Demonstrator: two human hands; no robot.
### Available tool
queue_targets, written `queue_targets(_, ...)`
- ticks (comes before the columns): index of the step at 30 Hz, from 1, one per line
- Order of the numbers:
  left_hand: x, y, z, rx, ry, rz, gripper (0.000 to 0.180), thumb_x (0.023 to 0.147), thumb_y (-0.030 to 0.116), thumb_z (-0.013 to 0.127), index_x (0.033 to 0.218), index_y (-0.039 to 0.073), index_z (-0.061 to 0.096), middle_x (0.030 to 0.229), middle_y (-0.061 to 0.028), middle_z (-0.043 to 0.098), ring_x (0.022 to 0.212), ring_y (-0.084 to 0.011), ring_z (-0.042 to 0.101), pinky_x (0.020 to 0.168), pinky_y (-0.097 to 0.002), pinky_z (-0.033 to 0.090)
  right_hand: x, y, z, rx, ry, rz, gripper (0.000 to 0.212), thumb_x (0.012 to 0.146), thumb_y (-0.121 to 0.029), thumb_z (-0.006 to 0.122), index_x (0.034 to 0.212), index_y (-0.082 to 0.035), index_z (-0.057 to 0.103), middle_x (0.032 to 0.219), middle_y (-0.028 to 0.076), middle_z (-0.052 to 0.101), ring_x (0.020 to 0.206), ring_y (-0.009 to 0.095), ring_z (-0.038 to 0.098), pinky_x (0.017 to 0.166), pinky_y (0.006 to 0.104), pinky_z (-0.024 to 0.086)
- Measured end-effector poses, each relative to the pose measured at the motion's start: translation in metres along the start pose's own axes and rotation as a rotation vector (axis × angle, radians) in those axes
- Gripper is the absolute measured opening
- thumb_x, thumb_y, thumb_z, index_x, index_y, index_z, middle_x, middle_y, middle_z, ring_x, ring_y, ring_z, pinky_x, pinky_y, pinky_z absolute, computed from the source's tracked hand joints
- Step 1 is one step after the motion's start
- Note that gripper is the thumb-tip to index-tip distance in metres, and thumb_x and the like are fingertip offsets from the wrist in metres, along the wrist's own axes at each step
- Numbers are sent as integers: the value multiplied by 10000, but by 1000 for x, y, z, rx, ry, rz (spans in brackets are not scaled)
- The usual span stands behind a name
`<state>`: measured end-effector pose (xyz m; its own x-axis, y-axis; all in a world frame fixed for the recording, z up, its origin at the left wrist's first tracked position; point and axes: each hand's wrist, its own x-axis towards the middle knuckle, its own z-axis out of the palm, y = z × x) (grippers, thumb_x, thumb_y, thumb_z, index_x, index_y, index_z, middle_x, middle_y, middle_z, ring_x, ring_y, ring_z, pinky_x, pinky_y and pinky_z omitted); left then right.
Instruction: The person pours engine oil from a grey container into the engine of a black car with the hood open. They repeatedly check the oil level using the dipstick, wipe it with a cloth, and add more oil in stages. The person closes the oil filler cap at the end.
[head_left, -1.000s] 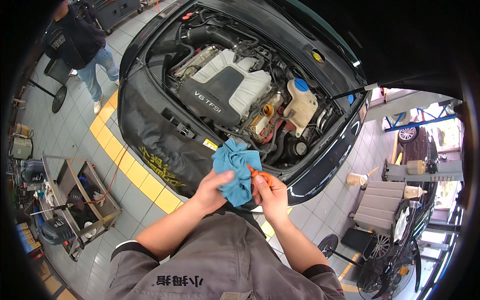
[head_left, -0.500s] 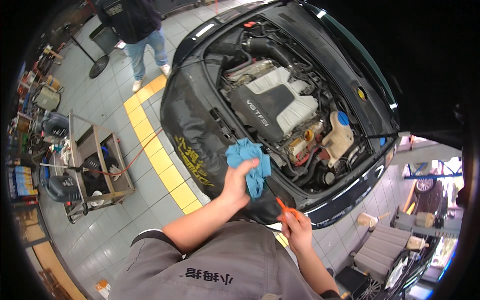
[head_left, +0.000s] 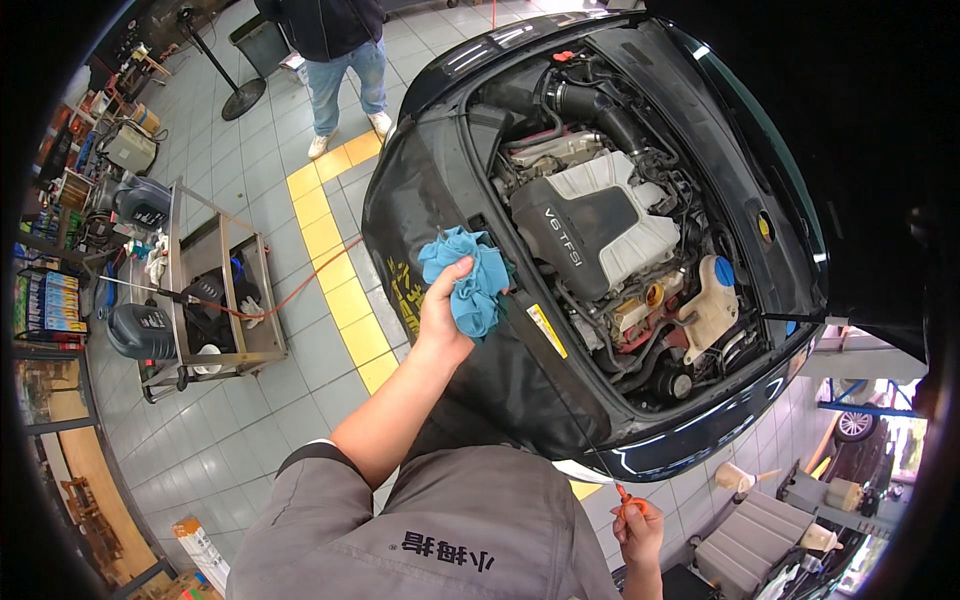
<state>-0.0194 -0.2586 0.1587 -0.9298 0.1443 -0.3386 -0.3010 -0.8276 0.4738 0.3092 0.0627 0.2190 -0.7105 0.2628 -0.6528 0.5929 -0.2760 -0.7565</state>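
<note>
A crumpled blue cloth (head_left: 468,290) is gripped in my left hand (head_left: 445,318), which is held over the dark cover on the front of the car. Thumb and fingers press into its folds. Low on the right, beside the car's front corner, my right hand (head_left: 640,530) is closed round the orange handle of what looks like an oil dipstick (head_left: 630,500). A thin dark line seems to run from its tip toward the cloth. Beyond both hands lies the open engine bay, with a grey and black engine cover (head_left: 590,225) and a blue-capped reservoir (head_left: 712,310).
A metal trolley (head_left: 225,290) with dark jugs stands at left, a red hose trailing from it to the car. Another person (head_left: 340,60) stands at the far left of the car. The raised hood (head_left: 800,120) hangs at upper right. Grey bins (head_left: 750,540) sit lower right.
My right hand has moved down and right with the orange-handled dipstick, away from the cloth. The left hand, still holding the cloth, has shifted slightly up and left. The whole view has shifted.
</note>
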Motion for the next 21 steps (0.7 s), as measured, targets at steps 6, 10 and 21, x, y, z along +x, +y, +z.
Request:
queue_targets(6, 9, 2, -14, -77, 83, -61, 436, 879, 358, 684, 1161, 36, 607, 1014, -137, 677, 926, -301, 671, 865, -404, 535, -20, -20, -10, -200, 10, -16, 229, 997, -137, 640, 926, 70, 708, 675, 71, 652, 496, 77, 512, 461, 209, 377)
queue_targets(10, 18, -2, -23, -117, 98, -91, 361, 872, 306, 694, 1120, 59, 607, 998, -95, 681, 904, -284, 674, 840, -415, 566, -29, -32, -4, -233, 3, 8, 192, 991, -110, 657, 950, 62, 733, 683, 50, 658, 523, 64, 522, 482, 206, 397)
queue_targets(21, 41, -1, -43, -78, 238, -3, 301, 879, 242, 697, 1120, 82, 612, 977, -68, 672, 877, -267, 673, 815, -444, 567, -46, -51, 14, -315, 23, 55, 159, 979, -110, 684, 954, 26, 763, 670, 26, 665, 531, 47, 538, 482, 209, 415)
